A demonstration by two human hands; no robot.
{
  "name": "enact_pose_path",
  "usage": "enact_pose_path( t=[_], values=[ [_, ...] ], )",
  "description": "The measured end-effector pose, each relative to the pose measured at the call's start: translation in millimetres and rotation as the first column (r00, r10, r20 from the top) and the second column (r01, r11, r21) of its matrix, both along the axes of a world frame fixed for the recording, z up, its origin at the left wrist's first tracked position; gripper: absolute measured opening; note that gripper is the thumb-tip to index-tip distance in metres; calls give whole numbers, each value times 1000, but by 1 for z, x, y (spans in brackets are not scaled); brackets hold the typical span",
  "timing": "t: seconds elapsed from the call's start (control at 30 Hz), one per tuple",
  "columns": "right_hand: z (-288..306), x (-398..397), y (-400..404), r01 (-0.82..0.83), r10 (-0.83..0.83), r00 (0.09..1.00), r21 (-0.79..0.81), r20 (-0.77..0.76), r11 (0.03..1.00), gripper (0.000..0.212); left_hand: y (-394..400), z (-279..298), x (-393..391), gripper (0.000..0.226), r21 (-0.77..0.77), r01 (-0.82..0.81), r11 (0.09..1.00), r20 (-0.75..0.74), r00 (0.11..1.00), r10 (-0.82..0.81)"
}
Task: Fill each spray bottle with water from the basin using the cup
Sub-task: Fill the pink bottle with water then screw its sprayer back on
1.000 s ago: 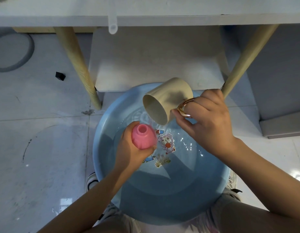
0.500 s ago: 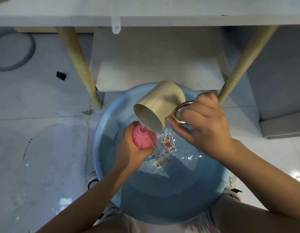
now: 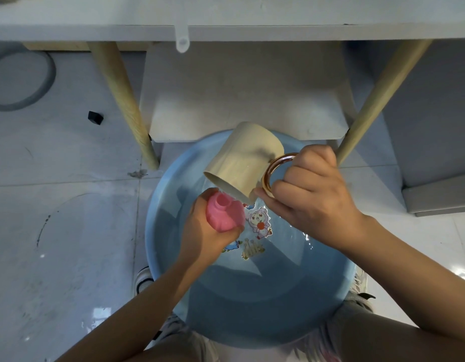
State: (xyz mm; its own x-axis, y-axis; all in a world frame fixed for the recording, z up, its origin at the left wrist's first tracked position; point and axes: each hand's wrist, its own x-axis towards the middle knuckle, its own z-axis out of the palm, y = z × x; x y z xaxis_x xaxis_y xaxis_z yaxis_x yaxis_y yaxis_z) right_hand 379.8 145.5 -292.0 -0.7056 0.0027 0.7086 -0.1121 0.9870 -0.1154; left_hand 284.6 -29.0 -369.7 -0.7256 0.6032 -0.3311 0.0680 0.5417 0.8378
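Now the bottle (image 3: pixel 225 216), pink and uncapped, stands upright over the basin (image 3: pixel 163 205) with its open neck just under the cup's lip; a second ago the cup (image 3: pixel 243 168) was held higher and apart from it, mouth toward the camera. Since then the cup has come down and tipped further, so its rim now sits right at the neck, touching or nearly so. Whether water is running I cannot tell, but this looks like the pour itself, under way or about to start. Fingers of the left hand (image 3: pixel 202 233) are wrapped round the bottle's body, as before. Those of the right hand (image 3: pixel 308 198) grip the cup's gold ring handle (image 3: pixel 274 169), thumb against the wall. Any spill should fall back into the water below. Table legs and grey floor tiles lie beyond.
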Motion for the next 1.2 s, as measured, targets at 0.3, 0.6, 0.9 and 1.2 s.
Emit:
enact_pose_path(
  t=[0.3, 0.6, 0.9, 1.2],
  values=[
    [0, -1, 2, 104, -106, 994, -62, -30, 993, 31, -1, -1, -1, 76, -19, 20, 1000, -13, 1000, -21],
    [-13, 3, 6, 456, -386, 889, -391, 247, 800, 34, 0, 3, -1, 83, -17, -13, 1000, -36, 999, 12],
    [-36, 10, 8, 611, -319, 781, -551, 536, 568, 35, 0, 8, -3, 86, -20, -36, 999, -43, 998, 35],
    [-57, 3, 1, 239, -255, 777, 105, 576, 965, 35, -1, 4, -4, 82, 6, -72, 997, -33, 997, 72]
  ],
)
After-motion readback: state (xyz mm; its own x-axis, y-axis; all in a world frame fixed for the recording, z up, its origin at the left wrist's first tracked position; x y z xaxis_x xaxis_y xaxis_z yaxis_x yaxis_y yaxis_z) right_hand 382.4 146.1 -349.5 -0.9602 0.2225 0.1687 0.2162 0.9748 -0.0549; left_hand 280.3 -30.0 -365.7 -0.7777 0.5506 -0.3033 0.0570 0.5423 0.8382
